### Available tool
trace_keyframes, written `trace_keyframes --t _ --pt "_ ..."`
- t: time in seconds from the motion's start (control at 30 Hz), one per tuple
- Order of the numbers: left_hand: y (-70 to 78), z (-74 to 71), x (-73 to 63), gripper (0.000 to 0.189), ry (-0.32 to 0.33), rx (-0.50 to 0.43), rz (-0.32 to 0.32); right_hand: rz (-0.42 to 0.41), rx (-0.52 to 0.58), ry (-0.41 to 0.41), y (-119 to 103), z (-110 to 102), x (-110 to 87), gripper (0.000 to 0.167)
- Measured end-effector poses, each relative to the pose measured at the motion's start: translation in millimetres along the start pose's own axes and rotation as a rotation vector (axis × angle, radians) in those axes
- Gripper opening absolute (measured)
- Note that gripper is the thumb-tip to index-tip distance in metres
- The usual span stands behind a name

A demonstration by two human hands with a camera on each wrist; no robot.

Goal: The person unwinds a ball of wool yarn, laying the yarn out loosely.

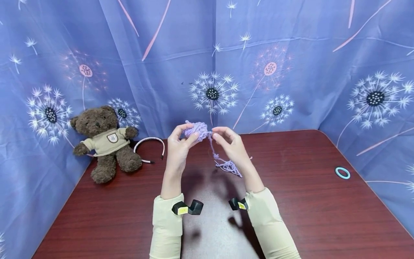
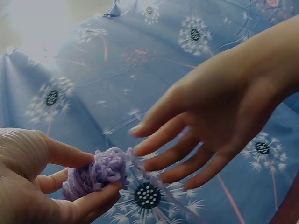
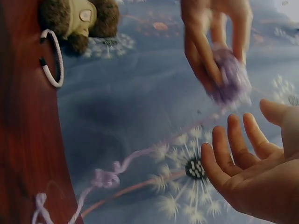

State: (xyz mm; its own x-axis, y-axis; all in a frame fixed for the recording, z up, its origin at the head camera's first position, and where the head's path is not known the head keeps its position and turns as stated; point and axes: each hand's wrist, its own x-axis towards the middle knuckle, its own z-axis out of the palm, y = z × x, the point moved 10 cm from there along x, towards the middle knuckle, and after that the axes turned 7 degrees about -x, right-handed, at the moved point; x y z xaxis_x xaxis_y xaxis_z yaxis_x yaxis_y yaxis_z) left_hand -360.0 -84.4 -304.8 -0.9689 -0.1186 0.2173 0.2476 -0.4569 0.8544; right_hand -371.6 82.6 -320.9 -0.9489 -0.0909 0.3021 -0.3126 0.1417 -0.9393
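My left hand (image 1: 178,151) pinches a small ball of lilac yarn (image 1: 198,131) between thumb and fingers, raised above the far part of the table. From the ball a strand (image 3: 138,153) runs down, with a knotted clump (image 3: 106,178) partway along it. The strand leads to a loose tangle of the same yarn (image 1: 229,167) on the tabletop. Close to the ball's right side is my right hand (image 1: 233,146), palm turned toward it and fingers loosely spread. In the left wrist view those fingers (image 2: 170,156) lie by the strand without closing round it; whether they touch it I cannot tell.
A brown teddy bear (image 1: 105,142) in a beige shirt sits at the table's back left. Beside it lies a white headband (image 1: 149,138). A turquoise ring (image 1: 342,173) lies near the right edge. A blue dandelion-print curtain (image 1: 213,54) hangs behind the dark red table (image 1: 300,201).
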Motion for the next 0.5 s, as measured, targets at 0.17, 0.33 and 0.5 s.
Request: trace_keyframes --t 0.17,0.33,0.5 --pt "-4.3 7.6 -1.3 0.033 -0.031 0.030 -0.004 -0.042 -0.015 0.031 -6 7 -3.4 0.024" --pt "-2.7 4.2 0.4 0.032 -0.019 0.039 0.007 -0.048 -0.009 0.083 -6 -1 -2.5 0.019" --pt "-0.1 -5.3 2.9 0.031 0.012 0.028 0.016 -0.033 -0.010 0.117 -2 -12 -0.3 0.018"
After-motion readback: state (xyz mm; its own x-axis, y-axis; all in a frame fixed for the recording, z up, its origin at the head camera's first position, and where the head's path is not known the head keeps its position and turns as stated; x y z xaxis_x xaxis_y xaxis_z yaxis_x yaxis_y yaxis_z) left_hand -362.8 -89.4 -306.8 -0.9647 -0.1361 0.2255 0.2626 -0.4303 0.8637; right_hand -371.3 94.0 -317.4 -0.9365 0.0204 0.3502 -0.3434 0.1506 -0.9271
